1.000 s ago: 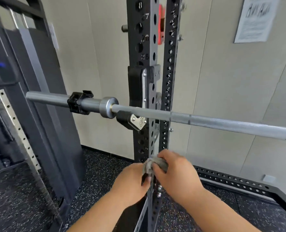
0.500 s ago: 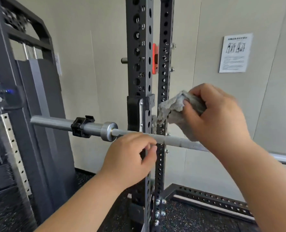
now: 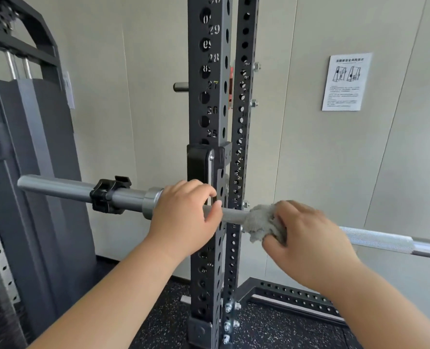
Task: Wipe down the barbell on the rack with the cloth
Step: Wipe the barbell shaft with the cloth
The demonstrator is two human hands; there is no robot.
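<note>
The left hand (image 3: 183, 217) closes around the barbell (image 3: 375, 239) beside the rack (image 3: 209, 109) upright, likely steadying it, while the right hand (image 3: 307, 238) presses the bunched grey cloth (image 3: 259, 222) onto the shaft just right, ready to rub.

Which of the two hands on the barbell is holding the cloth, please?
The right hand presses the grey cloth around the barbell just right of the rack upright; the left hand grips bare steel.

Single head view, close, facing forward and slightly down at rack upright (image 3: 210, 109), wall behind.
</note>
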